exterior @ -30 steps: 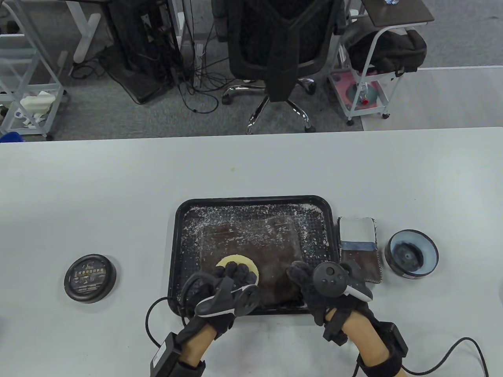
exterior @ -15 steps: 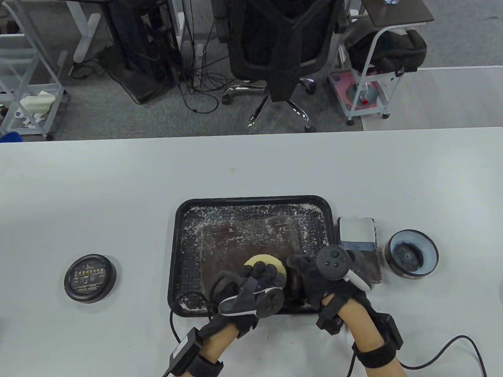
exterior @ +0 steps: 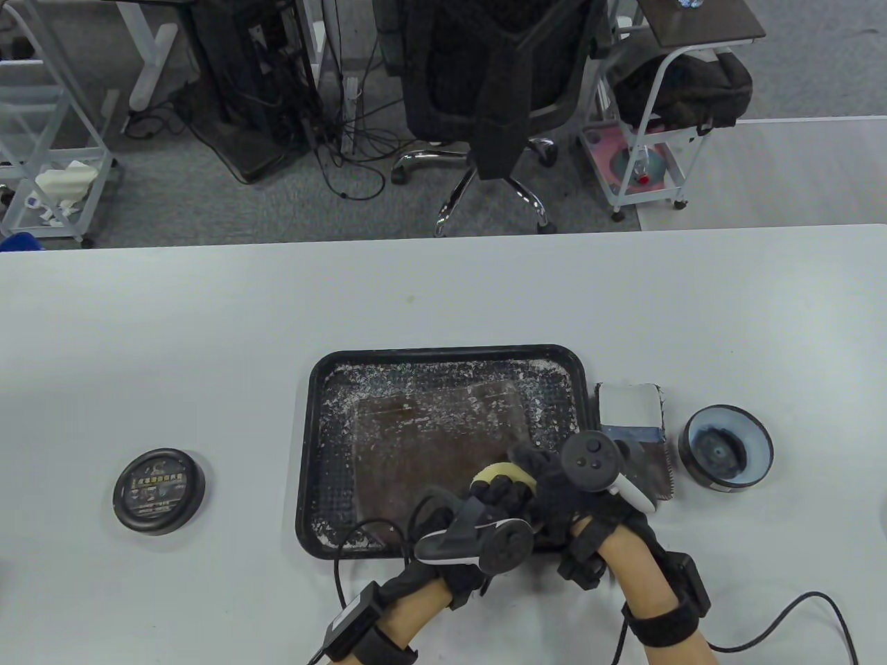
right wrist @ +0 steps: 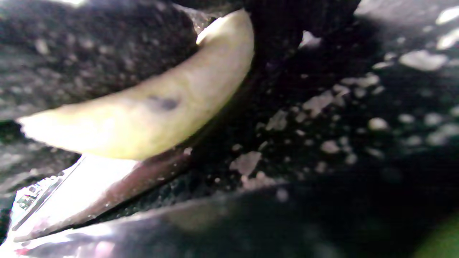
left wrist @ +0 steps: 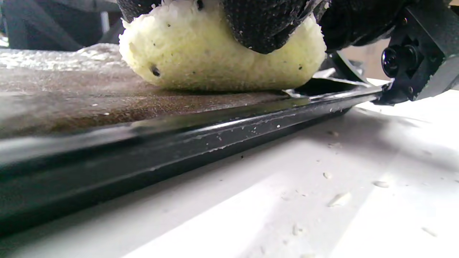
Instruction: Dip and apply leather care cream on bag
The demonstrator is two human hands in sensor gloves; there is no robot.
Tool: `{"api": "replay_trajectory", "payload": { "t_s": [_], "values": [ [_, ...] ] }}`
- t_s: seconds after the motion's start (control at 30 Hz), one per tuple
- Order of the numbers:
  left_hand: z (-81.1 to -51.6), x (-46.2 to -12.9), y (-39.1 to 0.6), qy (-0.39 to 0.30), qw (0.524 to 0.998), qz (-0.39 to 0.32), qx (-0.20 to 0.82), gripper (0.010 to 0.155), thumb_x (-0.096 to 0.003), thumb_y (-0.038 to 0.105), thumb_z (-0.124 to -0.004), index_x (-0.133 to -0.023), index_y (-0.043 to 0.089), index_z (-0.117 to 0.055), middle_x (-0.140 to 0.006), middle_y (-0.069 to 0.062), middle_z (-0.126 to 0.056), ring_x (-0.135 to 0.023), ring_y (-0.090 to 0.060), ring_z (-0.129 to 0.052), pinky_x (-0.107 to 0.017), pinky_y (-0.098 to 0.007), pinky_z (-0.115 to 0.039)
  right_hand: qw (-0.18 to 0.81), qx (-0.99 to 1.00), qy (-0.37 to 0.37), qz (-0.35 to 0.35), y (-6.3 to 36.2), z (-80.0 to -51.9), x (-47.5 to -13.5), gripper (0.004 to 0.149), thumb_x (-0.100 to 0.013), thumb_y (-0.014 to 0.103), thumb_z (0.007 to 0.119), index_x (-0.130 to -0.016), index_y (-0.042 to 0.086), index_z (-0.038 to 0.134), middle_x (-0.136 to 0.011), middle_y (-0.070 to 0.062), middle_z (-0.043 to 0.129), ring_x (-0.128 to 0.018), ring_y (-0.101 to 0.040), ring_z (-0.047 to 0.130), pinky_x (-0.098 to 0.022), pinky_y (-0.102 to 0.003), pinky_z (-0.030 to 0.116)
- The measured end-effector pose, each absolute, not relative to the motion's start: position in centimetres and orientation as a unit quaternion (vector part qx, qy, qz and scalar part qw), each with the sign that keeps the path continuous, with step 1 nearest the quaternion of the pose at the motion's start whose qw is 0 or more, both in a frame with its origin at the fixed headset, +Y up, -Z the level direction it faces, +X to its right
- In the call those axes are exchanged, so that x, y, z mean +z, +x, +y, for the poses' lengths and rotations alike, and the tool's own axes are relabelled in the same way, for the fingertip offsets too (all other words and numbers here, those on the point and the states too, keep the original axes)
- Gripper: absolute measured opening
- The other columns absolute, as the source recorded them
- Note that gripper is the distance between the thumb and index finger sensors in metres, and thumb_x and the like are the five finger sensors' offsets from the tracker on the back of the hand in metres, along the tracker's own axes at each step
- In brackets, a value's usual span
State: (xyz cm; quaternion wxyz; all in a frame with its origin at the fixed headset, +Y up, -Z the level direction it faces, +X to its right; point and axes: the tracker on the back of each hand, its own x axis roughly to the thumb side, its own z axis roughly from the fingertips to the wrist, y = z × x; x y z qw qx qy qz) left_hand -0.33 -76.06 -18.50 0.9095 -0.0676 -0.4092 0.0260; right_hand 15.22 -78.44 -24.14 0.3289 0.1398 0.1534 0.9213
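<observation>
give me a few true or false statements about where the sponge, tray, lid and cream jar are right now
1. The left hand presses the yellow sponge onto the brown leather bag. True.
2. The bag lies on the bare table, outside the black tray. False: it lies inside the tray.
3. The open cream jar stands to the right of the tray. True.
4. The black round lid sits on the jar. False: it lies on the table to the left of the tray.
5. The right hand rests at the tray's near right corner, beside the sponge. True.
</observation>
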Motion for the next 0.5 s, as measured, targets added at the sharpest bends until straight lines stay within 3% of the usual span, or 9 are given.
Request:
{"api": "replay_trajectory", "payload": {
  "t_s": [0.5],
  "values": [
    [-75.9,-18.0,-2.9,-0.096,0.898,-0.429,0.023,0.054,-0.0443,0.019,-0.077,-0.095,0.038,-0.076,-0.104,0.004,-0.071,-0.098,-0.025,-0.073,-0.07,-0.044,-0.068,0.294,0.932,0.15,0.151,14.9,-78.3,-23.9,0.058,-0.052,0.004,0.067,-0.107,0.019,0.056,-0.105,-0.018,0.066,-0.074,-0.032,0.077,-0.055,-0.046,0.063]
  ]
}}
